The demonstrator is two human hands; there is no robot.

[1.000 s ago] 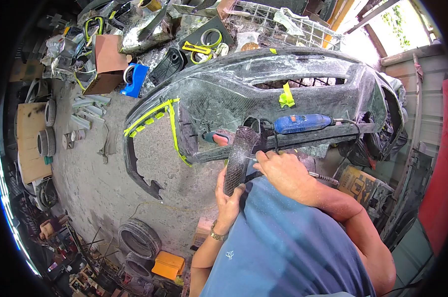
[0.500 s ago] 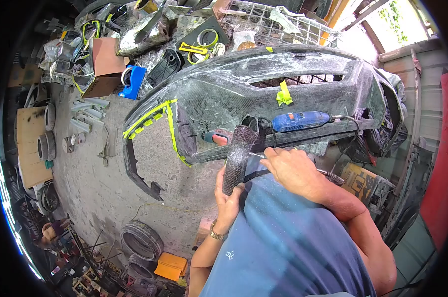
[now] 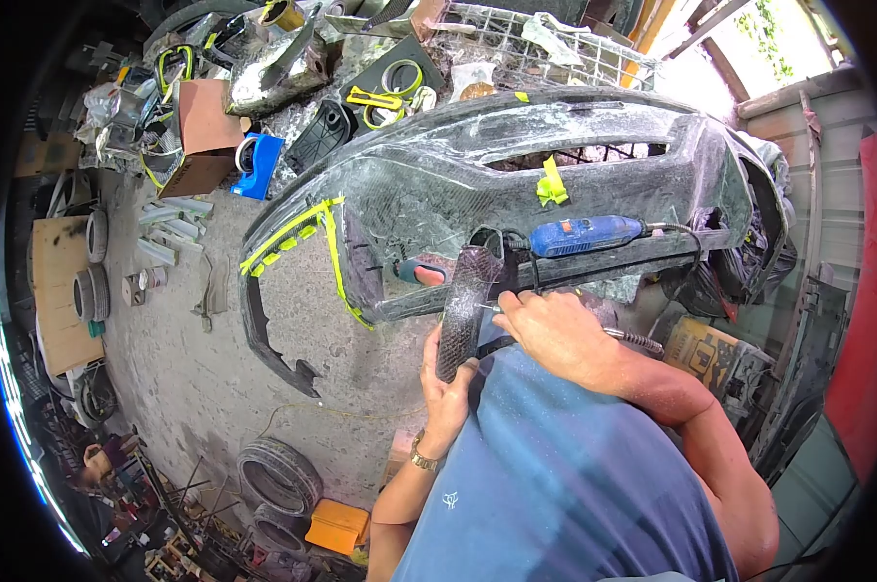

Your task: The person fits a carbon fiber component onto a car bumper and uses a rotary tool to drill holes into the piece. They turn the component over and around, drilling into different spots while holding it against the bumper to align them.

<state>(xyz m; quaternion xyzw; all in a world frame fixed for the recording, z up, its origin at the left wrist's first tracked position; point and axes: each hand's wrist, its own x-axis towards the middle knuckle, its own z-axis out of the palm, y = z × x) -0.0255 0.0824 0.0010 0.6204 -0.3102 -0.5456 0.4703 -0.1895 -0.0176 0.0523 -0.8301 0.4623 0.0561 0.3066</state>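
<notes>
My left hand [image 3: 445, 400] grips the lower end of a dusty carbon-fibre piece [image 3: 462, 310], fingers behind it and thumb at its edge. The piece stands lengthwise in front of my body, a hollow end at its top. My right hand [image 3: 555, 335] is closed around the handpiece of a rotary tool, mostly hidden by the fingers. A thin metal bit pokes out at the piece's right edge, and the flexible shaft [image 3: 637, 339] trails behind the hand. The tool's blue motor body [image 3: 586, 236] lies on a large dusty carbon-fibre bumper [image 3: 409, 199] just beyond.
Yellow-green tape [image 3: 334, 252] lines the bumper's left opening. A sanding block [image 3: 424, 273] rests near its lower edge. Behind are tape rolls [image 3: 403, 76], a blue tape dispenser [image 3: 257, 165] and a wire rack [image 3: 593, 53]. Tyres [image 3: 279, 475] and an orange box [image 3: 337, 526] stand lower left.
My right hand has shifted slightly left, bringing the bit closer to the carbon-fibre piece. My left hand keeps its hold, and the view has moved a little.
</notes>
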